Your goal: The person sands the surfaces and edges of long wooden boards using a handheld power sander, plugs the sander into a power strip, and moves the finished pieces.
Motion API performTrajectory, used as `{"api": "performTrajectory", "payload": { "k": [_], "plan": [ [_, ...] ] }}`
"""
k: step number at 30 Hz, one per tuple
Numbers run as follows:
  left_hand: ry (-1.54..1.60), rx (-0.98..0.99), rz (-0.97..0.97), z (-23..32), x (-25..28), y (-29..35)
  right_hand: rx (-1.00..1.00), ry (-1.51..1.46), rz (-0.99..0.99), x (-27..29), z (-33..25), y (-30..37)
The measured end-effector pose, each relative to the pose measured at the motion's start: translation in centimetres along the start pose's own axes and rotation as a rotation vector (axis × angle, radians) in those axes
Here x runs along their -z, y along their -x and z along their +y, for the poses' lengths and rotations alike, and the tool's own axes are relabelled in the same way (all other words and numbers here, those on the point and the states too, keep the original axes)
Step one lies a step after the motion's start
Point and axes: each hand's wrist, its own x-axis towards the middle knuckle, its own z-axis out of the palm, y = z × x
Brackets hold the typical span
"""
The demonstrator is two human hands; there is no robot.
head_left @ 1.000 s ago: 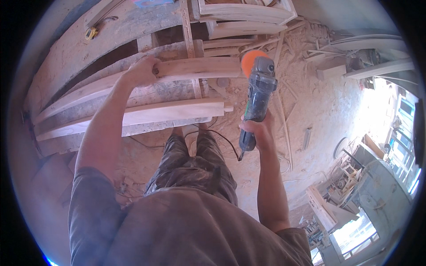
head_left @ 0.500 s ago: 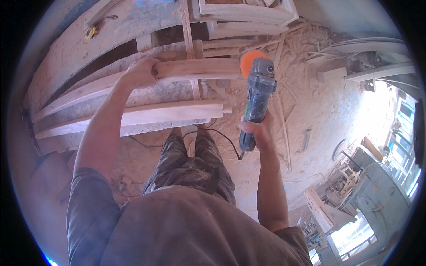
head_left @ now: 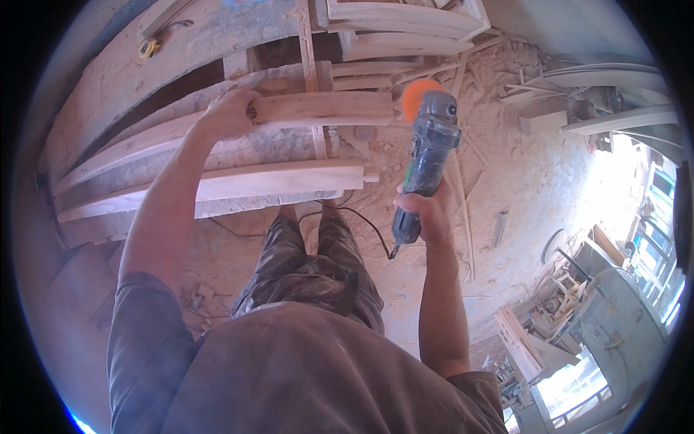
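My right hand (head_left: 429, 211) grips a dusty grey angle grinder (head_left: 428, 152) by its body. An orange disc (head_left: 418, 100) on its head sits just off the right end of a long curved wooden rail (head_left: 325, 108). My left hand (head_left: 231, 114) is wrapped over that rail toward its middle, fingers partly hidden behind it. Nearer me, a second pale curved rail (head_left: 282, 181) lies on the bench. The grinder's dark cord (head_left: 372, 226) loops from its lower end toward my feet.
A worn workbench (head_left: 108, 101) carries a yellow tape measure (head_left: 149, 48) at the far left. Curved wooden frames (head_left: 405, 22) stand at the back. Sawdust and thin offcuts cover the floor (head_left: 499, 173). Wood pieces (head_left: 614, 119) are stacked at the far right, with machinery (head_left: 614, 311) at lower right.
The grinder in my right hand has shifted slightly right, its disc moving away from the rail's end. My left hand stays on the rail.
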Motion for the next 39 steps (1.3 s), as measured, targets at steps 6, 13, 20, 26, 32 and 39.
{"api": "performTrajectory", "payload": {
  "k": [6, 13, 20, 26, 32, 39],
  "plan": [
    [-0.004, -0.019, 0.029, -0.3, -0.2, 0.1, 0.041, -0.001, -0.008, 0.8, 0.4, 0.4],
    [-0.028, -0.002, 0.023, 0.1, -0.3, 0.0, 0.049, -0.030, -0.003, -0.7, -0.8, -0.5],
    [0.073, 0.041, -0.227, 0.0, 2.7, -1.1, -0.003, -0.254, 0.036, 0.5, -1.1, 0.5],
    [-0.284, -0.277, 0.384, 0.6, 0.3, 1.5, -0.060, -0.273, 0.083, 1.7, 1.4, 1.9],
    [-0.245, -0.201, 0.191, -0.8, 0.9, -0.5, -0.030, -0.220, 0.085, 0.6, 1.5, 2.6],
    [-0.128, -0.179, 0.049, 0.2, 2.6, -0.3, -0.043, -0.109, 0.056, -1.1, 0.5, 2.4]
  ]
}}
